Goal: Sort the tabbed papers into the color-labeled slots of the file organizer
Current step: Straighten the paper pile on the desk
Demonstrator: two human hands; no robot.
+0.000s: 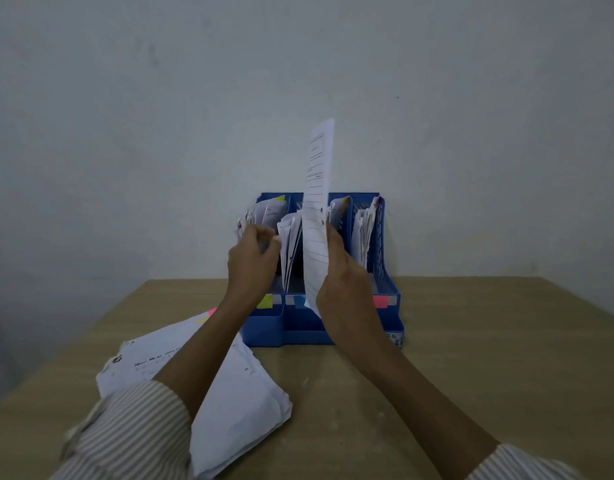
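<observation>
The right hand (340, 282) grips a lined sheet of paper (317, 216) by its lower edge, holding it upright over the middle of the blue file organizer (385, 299) at the back of the bench (471, 358). The left hand (251, 258) is curled around papers standing in the leftmost slot. Yellow (264, 301), blue and pink labels (380, 301) mark the slot fronts. A stack of tabbed papers (236, 393) lies on the bench under the left forearm.

A blue file organizer (388, 299) stands at the tabletop's (489, 358) far edge against the wall, its slots crowded with upright papers. A loose paper stack (243, 393) covers the near left. The tabletop's right side lies bare.
</observation>
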